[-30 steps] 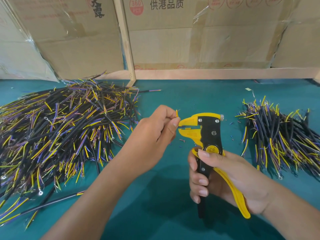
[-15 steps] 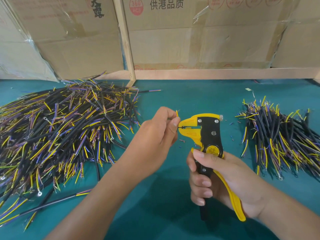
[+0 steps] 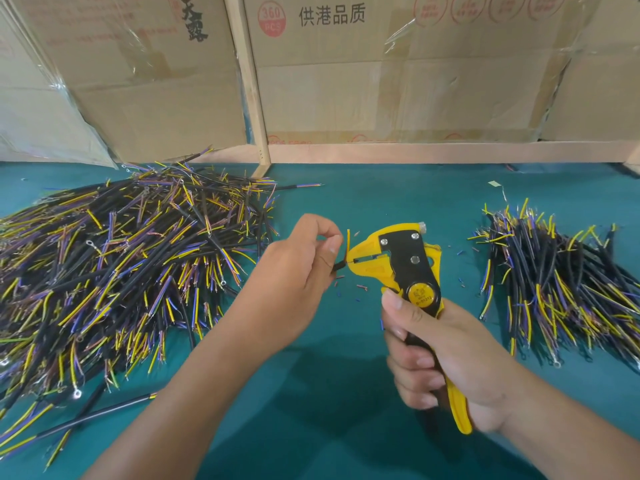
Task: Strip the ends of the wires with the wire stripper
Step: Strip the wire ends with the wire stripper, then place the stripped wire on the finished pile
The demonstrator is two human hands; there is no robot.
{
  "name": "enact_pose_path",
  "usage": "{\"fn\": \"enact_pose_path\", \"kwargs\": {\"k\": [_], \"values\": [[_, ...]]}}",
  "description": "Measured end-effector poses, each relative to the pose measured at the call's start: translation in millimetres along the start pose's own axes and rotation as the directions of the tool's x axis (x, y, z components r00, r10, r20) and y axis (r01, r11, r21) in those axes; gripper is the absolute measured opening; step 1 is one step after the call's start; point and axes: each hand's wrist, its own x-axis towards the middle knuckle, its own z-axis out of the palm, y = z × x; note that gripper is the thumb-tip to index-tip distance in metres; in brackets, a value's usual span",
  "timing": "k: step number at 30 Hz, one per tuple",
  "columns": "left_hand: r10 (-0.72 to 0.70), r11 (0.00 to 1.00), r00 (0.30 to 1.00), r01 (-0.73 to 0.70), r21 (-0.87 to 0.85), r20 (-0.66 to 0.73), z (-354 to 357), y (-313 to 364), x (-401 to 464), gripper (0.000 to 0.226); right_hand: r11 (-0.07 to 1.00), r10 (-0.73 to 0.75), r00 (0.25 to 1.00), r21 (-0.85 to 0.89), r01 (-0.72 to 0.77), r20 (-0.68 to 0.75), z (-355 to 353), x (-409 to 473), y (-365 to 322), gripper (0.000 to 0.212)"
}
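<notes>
My left hand [image 3: 294,282] pinches a short black-sheathed wire [image 3: 341,264] between thumb and fingers; one thin core runs into the stripper's jaws and a yellow core stands up beside them. My right hand [image 3: 440,358] grips the handles of the yellow and black wire stripper [image 3: 405,268], squeezed close together, with the jaws pointing left at the wire. The rest of the wire is hidden behind my left hand.
A large pile of black wires with yellow, blue and purple cores [image 3: 110,271] covers the left of the green table [image 3: 346,427]. A smaller pile [image 3: 561,285] lies at the right. Tiny insulation scraps [image 3: 360,289] lie under the jaws. Cardboard boxes [image 3: 381,71] line the back.
The wire's core went into the stripper's jaws, and my right hand squeezed the handles together. The stripper's head tilted slightly.
</notes>
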Motion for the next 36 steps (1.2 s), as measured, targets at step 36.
{"fn": "enact_pose_path", "kwargs": {"k": [36], "values": [[0.052, 0.969, 0.997, -0.066, 0.237, 0.065, -12, -12, 5, 0.030, 0.988, 0.077, 0.997, 0.130, -0.080, 0.025, 5, -5, 5, 0.049]]}}
